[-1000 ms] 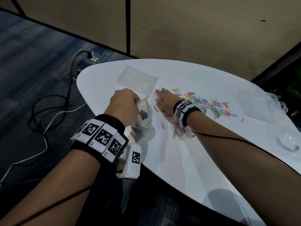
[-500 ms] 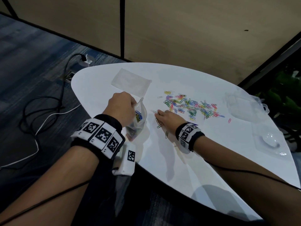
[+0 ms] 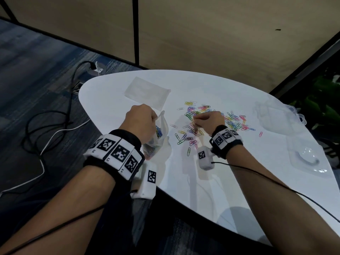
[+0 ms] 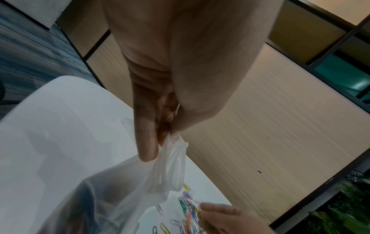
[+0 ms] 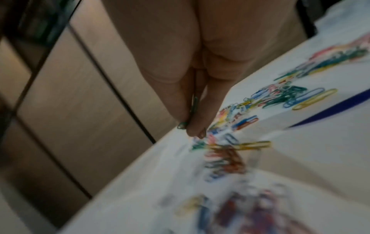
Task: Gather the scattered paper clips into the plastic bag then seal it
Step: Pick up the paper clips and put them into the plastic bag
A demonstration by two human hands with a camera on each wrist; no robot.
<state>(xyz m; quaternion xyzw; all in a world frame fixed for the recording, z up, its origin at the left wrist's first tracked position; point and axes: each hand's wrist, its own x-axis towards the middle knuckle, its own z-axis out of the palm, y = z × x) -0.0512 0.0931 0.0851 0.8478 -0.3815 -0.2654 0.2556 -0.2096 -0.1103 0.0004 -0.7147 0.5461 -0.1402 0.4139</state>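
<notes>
While our left hand (image 3: 141, 122) pinches the rim of the bag (image 3: 159, 134) and holds its mouth up at the worktop's (image 3: 211, 181) near-left edge, our right hand (image 3: 208, 119) sits over the near side of the clip pile (image 3: 211, 118). Half a second ago this hand was low on the worktop, close by the bag, among the stray clips; now it is lifted and further out, fingers drawn together. The right wrist view shows finger and thumb pinching clips (image 5: 190, 114), one green end poking out below the fingertips (image 5: 195, 129). How many we hold, we cannot tell.

Bag: some clips already inside, blue and yellow visible through the plastic. Mouth open, facing the right hand. Not sealed.

Worktop: most clips remain outside, in a loose band from beside the bag out to the right. One pink clip (image 3: 260, 134) lies apart at the far right. A second flat bag (image 3: 147, 92) lies beyond our left hand, and clear plastic trays (image 3: 276, 116) sit to the right.

Our reading: a fresh pick has just been made, so the next move is probably a short carry left to the bag's mouth and a drop. Task is early to midway; many trips remain, unless we sweep clips in bulk. Risk: the bag is limp and held at one point, so its mouth could sag shut or clips could catch on the rim.
</notes>
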